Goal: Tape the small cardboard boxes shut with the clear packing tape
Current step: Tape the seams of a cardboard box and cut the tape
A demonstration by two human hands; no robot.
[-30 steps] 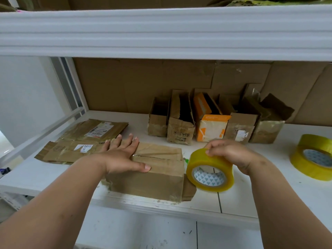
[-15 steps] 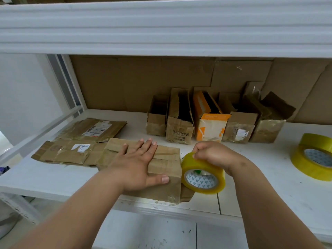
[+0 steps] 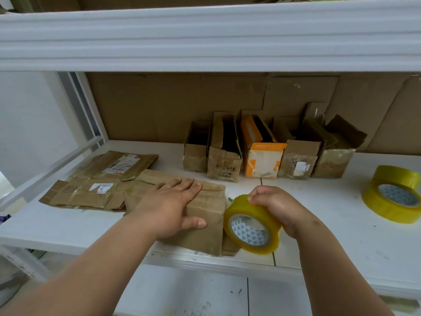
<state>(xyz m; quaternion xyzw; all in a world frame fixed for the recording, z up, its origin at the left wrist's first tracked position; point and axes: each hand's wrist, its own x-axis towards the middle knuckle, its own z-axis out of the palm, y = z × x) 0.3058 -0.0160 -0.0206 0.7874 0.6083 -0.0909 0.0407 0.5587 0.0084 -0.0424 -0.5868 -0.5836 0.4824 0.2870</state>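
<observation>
A small brown cardboard box [image 3: 206,231] lies on the white shelf [image 3: 341,224] near its front edge. My left hand [image 3: 169,208] presses flat on the box top, fingers straight, thumb over the front face. My right hand [image 3: 276,208] grips a yellowish roll of clear packing tape [image 3: 251,226] held on edge against the box's right end. Whether a tape strip is stuck to the box is not visible.
Several open small boxes [image 3: 224,151] stand in a row at the back, one of them orange and white [image 3: 262,156]. Flattened cartons [image 3: 100,179] lie at the left. Two more tape rolls [image 3: 393,199] sit at the right. An upper shelf [image 3: 205,37] hangs overhead.
My left hand slid to the right along the box top. The tape roll came in from the right and now sits against the box's right end.
</observation>
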